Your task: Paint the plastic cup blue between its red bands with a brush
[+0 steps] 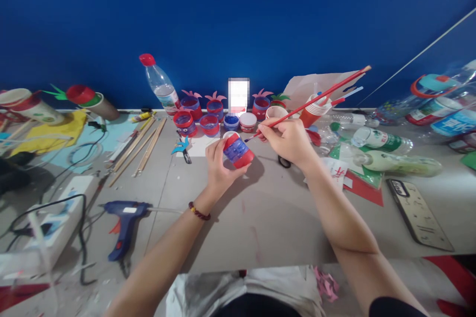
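My left hand grips a small cup painted red with a blue-purple band, tilted above the table. A long red paintbrush is pinched in my right hand. Its dark tip is at the cup's right side, on or very close to the band; contact cannot be made out. Just behind the cup stand an open jar of blue paint and a small white-topped tub. Similar red and blue painted cups stand to the left of these jars, some with pink paper leaves.
A blue glue gun lies at the left, near a white power strip and wooden sticks. At the right are plastic bottles and a phone. A clear bottle stands by the blue wall.
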{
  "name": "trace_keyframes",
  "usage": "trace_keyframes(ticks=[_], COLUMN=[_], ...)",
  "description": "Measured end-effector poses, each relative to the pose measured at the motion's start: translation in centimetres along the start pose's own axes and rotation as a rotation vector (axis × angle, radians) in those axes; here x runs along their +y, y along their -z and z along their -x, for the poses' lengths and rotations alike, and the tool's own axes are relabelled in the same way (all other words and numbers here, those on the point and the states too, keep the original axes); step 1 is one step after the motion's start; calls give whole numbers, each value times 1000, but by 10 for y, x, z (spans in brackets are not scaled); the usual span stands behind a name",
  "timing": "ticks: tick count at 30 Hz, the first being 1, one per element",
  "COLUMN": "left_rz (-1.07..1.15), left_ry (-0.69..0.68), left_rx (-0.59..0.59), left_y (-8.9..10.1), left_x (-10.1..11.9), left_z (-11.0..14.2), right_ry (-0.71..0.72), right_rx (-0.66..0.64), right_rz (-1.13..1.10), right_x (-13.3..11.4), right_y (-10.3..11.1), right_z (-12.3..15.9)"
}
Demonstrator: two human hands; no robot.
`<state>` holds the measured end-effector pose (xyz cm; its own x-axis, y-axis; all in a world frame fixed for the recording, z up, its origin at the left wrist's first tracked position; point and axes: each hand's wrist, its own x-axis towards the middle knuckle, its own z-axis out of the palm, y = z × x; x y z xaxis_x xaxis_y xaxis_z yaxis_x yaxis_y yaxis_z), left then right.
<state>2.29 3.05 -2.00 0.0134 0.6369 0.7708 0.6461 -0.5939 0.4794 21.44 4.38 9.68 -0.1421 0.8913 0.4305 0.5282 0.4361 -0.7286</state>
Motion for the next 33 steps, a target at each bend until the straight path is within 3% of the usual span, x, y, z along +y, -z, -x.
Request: trace_keyframes(ticks=[5, 12, 21, 26, 33], left_rz=[-27, -12, -14, -4, -11], left_ry=[7, -34, -28, -25, -6], left_rx=[1, 22, 18, 13, -8], left_y=[-1, -2, -2, 0, 1], left_x=[-3, -3, -1, -1, -2], left_z=[1, 0, 0, -1, 1], right_ry=[159, 244, 74, -26, 18], right_rx=[-50, -77, -140, -64, -11], right_rz=[86, 47, -84, -109, -16], right_x=[-11, -23, -23, -16, 1], right_y=[-7, -6, -11, -3, -2], right_z=[6, 12, 11, 4, 0])
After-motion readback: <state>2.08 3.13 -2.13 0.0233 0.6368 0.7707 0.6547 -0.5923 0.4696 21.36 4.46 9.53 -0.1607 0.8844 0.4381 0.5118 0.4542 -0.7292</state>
